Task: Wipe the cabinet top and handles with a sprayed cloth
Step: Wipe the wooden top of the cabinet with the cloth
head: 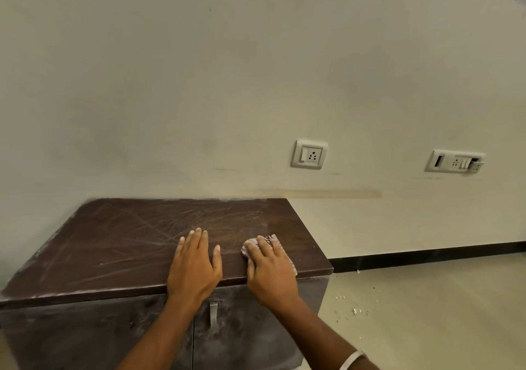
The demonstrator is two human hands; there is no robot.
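Where the two forearms reach in from the lower edge, a pale bangle (pixel 351 359) circles the right wrist. Beyond them stands the front of the dark cabinet (pixel 85 338), its doors dusty, with a metal handle (pixel 213 314) showing between the arms just under the top edge. The left hand (pixel 195 267) lies flat on the cabinet top (pixel 113 244), fingers straight and together, thumb spread to the side, holding nothing. Just beside it, the right hand (pixel 270 270) presses down on a pinkish checked cloth (pixel 273 240), its fingers extended over the fabric rather than curled round it; the cloth peeks out past the fingertips and along the hand's right side, near the top's front right corner. The brown top is streaked with pale wipe marks and dust. To the right, crumbs of debris (pixel 354 310) dot the floor (pixel 427 312). Farther back, the cream wall (pixel 199 85) carries a socket plate (pixel 309 154) and a wider switch panel (pixel 455 162).
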